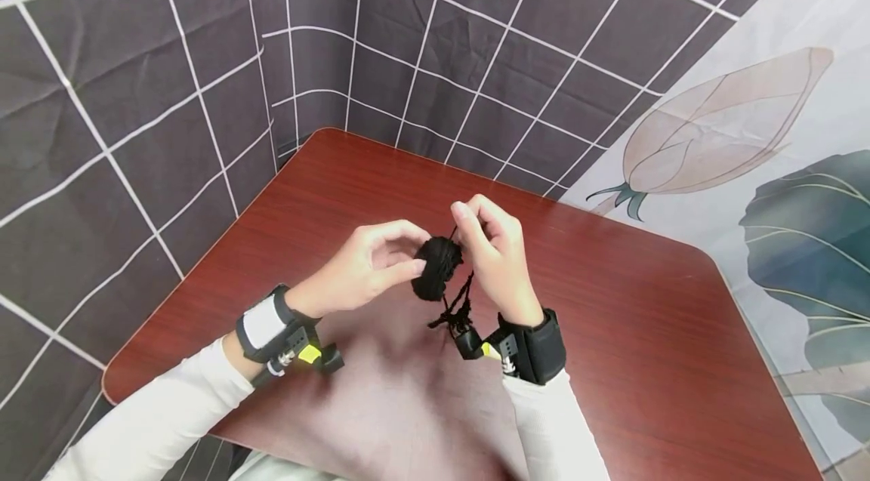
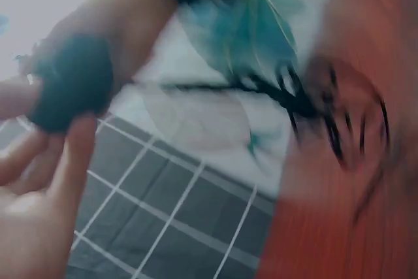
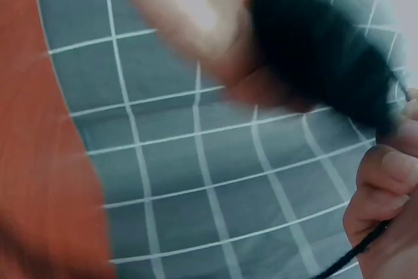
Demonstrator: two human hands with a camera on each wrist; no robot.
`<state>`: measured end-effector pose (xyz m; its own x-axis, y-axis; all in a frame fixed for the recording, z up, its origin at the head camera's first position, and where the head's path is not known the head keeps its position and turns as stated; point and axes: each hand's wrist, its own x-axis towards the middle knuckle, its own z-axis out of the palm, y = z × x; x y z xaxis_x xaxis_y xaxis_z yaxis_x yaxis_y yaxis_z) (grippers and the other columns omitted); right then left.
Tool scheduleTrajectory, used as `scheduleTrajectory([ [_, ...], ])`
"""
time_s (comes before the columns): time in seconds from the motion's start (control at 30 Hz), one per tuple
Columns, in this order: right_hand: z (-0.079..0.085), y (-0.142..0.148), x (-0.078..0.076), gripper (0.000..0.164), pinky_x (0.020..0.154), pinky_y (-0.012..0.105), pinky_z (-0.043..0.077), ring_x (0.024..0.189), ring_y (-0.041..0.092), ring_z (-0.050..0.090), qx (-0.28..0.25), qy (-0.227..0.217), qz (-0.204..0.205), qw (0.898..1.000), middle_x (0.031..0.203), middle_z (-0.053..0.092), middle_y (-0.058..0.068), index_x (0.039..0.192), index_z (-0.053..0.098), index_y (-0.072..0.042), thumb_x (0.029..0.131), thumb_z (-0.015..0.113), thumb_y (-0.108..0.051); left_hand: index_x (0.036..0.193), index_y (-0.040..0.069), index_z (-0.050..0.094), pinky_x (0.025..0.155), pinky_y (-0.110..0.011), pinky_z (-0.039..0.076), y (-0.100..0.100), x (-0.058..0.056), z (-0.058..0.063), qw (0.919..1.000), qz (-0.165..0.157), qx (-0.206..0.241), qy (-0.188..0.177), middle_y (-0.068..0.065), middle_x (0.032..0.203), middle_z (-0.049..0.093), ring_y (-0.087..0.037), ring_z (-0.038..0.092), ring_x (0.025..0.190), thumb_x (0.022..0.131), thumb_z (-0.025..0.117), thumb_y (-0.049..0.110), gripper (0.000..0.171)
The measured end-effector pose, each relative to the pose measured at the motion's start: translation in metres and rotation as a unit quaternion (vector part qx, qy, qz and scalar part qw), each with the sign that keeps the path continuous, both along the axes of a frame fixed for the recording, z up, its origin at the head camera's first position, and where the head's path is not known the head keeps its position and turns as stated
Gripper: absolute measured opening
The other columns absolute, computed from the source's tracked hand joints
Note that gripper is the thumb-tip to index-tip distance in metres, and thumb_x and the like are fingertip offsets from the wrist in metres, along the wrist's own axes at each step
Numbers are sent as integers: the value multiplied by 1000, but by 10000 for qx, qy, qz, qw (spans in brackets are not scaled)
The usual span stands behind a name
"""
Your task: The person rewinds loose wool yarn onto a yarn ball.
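Observation:
My left hand pinches a black ball of yarn between thumb and fingers, above the table. Close to its right side, my right hand has its fingers curled around a yarn strand, which passes through the fist in the right wrist view. Below the hands hangs a loose tangle of black yarn, partly behind the right wrist camera. The left wrist view shows the ball blurred and dark, with the left fingertips against its lower edge.
A reddish-brown wooden table lies beneath both hands. Dark cloth with a white grid hangs behind and to the left; a pale leaf-and-flower printed cloth hangs at the right. Each wrist carries a black camera strap.

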<state>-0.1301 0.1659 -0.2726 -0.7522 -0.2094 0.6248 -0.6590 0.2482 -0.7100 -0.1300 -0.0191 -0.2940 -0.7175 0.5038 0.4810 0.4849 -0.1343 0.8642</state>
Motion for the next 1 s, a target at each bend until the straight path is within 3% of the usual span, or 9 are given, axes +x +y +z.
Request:
scheduleTrajectory([
  [0.13,-11,-7,-1,28,42,21,30,46,11,35,-457,-1000,298,9935,55,36,-2,74,49,5,98,43,-9,114,-15,52,87,-28,53,-1,-5,-3,9923,-490,914,-671,-19,108,60,-28,58,101,86,57,-7,30],
  [0.3,-37,-20,9,27,39,19,29,42,10,31,-352,-1143,645,9907,53,33,0,76,48,6,99,38,-3,116,-12,52,89,-25,51,1,-13,-4,9814,352,1663,-890,-12,112,61,-28,55,107,88,58,-1,31],
  [0.43,-46,-23,13,30,38,25,27,44,10,32,171,-242,483,9984,52,36,2,65,46,-4,94,47,0,111,-8,56,84,-25,54,-1,-20,-8,9835,1434,1063,-301,-15,106,61,-22,60,96,85,62,1,28],
  [0.5,-39,-22,14,30,39,27,28,46,9,34,310,174,282,9990,52,39,1,63,48,-7,91,52,-1,108,-6,59,81,-27,56,-1,-22,-11,9867,1567,424,5,-15,103,62,-18,62,88,84,63,2,26],
  [0.63,-17,-14,7,29,38,26,29,45,10,36,214,478,-149,9985,51,40,1,61,52,-7,90,57,-6,106,0,61,78,-30,57,-3,-20,-17,9973,642,-358,33,-12,101,63,-14,63,85,84,65,6,22],
  [0.7,-11,-9,1,30,39,26,30,46,11,37,138,402,-299,9986,52,41,1,62,52,-6,91,56,-9,107,0,60,80,-31,56,-4,-19,-18,9992,-104,-215,-310,-11,102,62,-18,62,89,85,63,5,23],
  [0.8,-14,-8,-8,31,42,26,31,48,13,38,115,189,-462,9987,54,40,3,64,52,-4,94,53,-13,112,-7,56,84,-29,54,-5,-16,-15,9899,-936,506,-938,-10,105,62,-25,59,98,88,58,0,25],
  [0.87,-23,-10,-11,30,45,25,31,52,14,39,46,-18,-450,9990,57,40,4,67,51,-2,96,49,-12,113,-9,54,86,-26,53,-5,-16,-12,9778,-1184,1128,-1312,-10,107,61,-27,57,102,89,54,-4,25],
  [1.0,-43,-19,-8,29,48,21,32,53,14,38,-189,-416,-124,9989,59,38,6,72,49,4,98,42,-6,115,-6,55,87,-25,52,-2,-18,-9,9625,-798,2057,-1577,-10,111,61,-26,54,106,90,49,-8,26],
])
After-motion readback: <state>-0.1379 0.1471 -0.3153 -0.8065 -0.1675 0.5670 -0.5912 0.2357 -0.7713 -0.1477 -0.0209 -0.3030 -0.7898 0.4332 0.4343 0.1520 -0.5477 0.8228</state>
